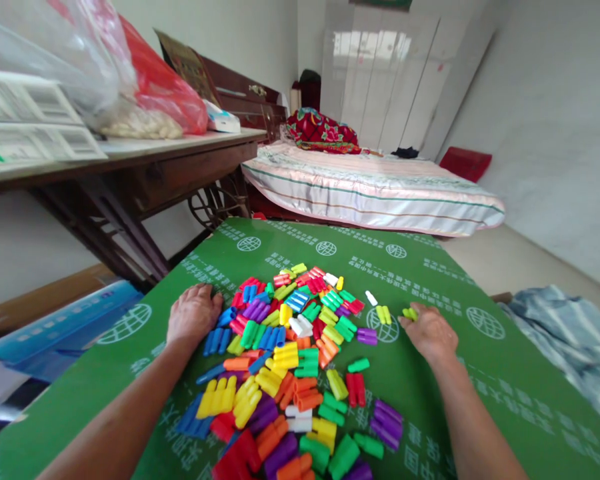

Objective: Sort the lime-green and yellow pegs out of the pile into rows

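A heap of colourful plastic pieces (283, 357), shaped like joined pen caps, is spread over the green board (420, 267). My left hand (194, 315) rests at the heap's left edge, beside some blue pieces (217, 341). Its fingers are loosely bent on the board and nothing shows in them. To the right of the heap, my right hand (431, 330) pinches a yellow-green cap piece (409, 313) between thumb and fingers. Just left of it lies a yellow-green double piece (383, 315), apart from the heap, with a single white piece (371, 298) farther back.
A wooden table (180, 157) at the left carries plastic bags (165, 80) and white boxes (30, 123). A bed (370, 187) stands behind the board. Blue checked cloth (565, 333) lies at the right, and a blue box (80, 327) sits low at the left.
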Tool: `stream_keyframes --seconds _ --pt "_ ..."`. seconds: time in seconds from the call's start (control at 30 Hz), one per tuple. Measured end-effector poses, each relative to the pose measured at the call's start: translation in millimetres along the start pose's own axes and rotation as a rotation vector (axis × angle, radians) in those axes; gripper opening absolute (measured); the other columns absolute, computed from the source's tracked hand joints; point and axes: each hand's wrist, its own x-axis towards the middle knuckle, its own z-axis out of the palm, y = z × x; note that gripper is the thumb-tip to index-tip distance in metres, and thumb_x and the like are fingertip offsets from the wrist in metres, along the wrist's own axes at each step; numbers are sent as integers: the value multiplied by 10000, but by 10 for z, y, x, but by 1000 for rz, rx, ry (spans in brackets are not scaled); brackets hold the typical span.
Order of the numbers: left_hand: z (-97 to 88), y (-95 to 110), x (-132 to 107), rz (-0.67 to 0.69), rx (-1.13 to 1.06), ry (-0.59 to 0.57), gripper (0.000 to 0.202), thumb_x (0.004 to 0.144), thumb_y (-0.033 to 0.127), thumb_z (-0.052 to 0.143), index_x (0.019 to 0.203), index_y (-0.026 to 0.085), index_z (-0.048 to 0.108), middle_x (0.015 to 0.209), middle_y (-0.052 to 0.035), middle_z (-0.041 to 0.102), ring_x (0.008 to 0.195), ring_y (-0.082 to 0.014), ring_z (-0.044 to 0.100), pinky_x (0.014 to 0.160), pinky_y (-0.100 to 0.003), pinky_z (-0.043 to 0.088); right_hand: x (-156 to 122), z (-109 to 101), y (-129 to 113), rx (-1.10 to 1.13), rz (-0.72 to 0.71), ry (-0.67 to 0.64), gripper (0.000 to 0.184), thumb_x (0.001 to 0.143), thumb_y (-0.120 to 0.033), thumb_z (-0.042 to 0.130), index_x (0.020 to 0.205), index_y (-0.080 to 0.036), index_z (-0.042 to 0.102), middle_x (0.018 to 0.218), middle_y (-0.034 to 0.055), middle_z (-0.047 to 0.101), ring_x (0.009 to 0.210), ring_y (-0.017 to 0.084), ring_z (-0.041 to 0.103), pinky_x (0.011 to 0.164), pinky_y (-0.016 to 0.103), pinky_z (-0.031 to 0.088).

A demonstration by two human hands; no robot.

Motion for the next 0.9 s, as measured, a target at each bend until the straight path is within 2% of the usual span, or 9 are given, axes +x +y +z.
stream_keyframes --seconds 0.1,0.23,0.47,0.67,0.9 --pt "-17 8 5 6 20 -19 464 899 385 285 1156 95 540 1292 -179 535 1217 -299 464 1002 -426 373 36 -48 59 54 -19 -35 558 838 -495 465 1331 -236 513 1277 113 570 1057 265 608 832 375 488" --pt "-41 18 6 -1 33 -42 473 897 387 272 1157 92 534 1291 -182 534 1214 -304 467 992 -420 381 80 -56 130 83 -45 -65 561 838 -453 490 1356 -238 486 1220 101 618 1039 244 623 833 351 483" --pt "31 -46 47 21 47 4 494 892 396 265 1160 95 552 1293 -175 543 1204 -296 476 994 -420 383 70 -28 89 33 -127 -74 496 825 -349 545 1311 -254 526 1261 72 571 1040 217 615 830 319 472" --pt "15 -44 51 19 33 11 499 883 389 269 1131 85 579 1268 -187 559 1183 -302 496 980 -420 396 74 -18 65 13 -100 -39 463 843 -403 525 1269 -226 552 1249 88 572 1015 236 626 784 339 489" --pt "43 -73 57 23 59 21 523 886 396 255 1186 91 556 1293 -172 549 1212 -287 481 1008 -401 377 135 66 89 44 -41 34 407 847 -460 503 1195 -273 601 1234 91 601 1020 239 632 759 332 505"
